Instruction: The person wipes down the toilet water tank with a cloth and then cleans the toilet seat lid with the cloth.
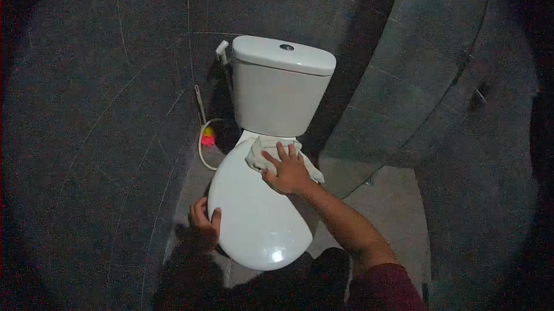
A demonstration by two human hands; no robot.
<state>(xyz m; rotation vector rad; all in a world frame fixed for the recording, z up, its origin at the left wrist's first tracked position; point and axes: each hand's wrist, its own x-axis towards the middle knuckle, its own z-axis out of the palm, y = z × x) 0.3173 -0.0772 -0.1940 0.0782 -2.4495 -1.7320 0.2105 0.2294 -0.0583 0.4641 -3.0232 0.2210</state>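
The white toilet lid (pixel 254 213) lies closed over the bowl. My right hand (pixel 288 171) rests flat with its fingers spread on a pale cloth (pixel 257 160), which lies crumpled across the hinge end of the lid, near the tank. At the lid's left edge is my left hand (pixel 206 222), its thumb and fingers apart, with the thumb at the rim and the fingers beside it. Behind the lid stands the white tank (pixel 280 97), with a round flush button (pixel 287 47) on top.
A white spray nozzle (pixel 222 48) hangs left of the tank, its pale hose (pixel 201 148) looping down to the floor. Near it a brush with a pink and yellow head (pixel 208 137) leans on the dark tiled wall (pixel 127 109). A floor drain (pixel 369 181) lies at right.
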